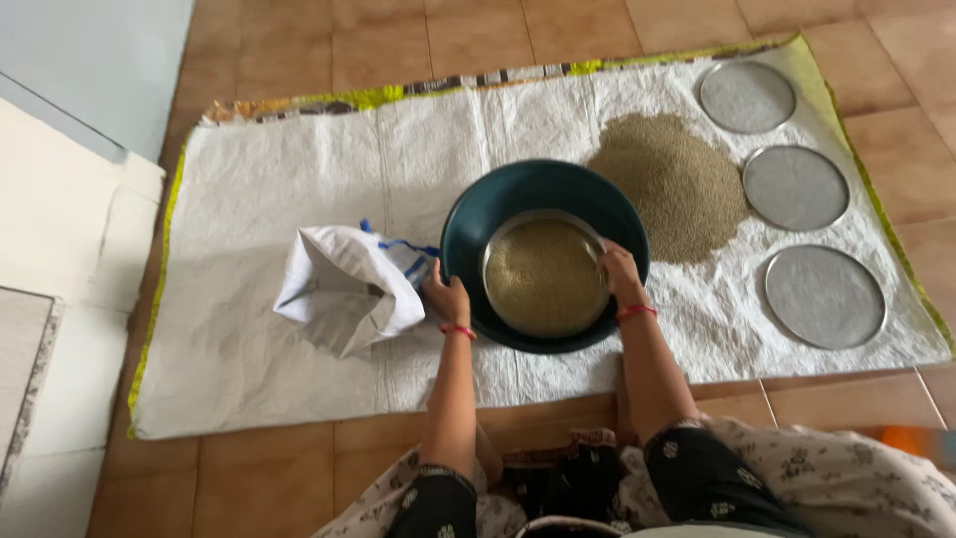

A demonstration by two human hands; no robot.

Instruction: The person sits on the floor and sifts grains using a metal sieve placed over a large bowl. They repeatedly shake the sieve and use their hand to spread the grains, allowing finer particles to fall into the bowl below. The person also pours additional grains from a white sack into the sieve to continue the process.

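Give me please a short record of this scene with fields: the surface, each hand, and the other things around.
surface: white woven mat on a tiled floor
left hand: on the rim of the dark basin
right hand: on the edge of the round sieve, which holds grain inside the basin
left of basin: open white sack
right of basin: grain pile
far right: three round mesh discs

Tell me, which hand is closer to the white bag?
The left hand. It grips the dark bowl's near-left rim, right beside the white bag. The right hand holds the round sieve of grain inside the bowl, on its far side from the bag.
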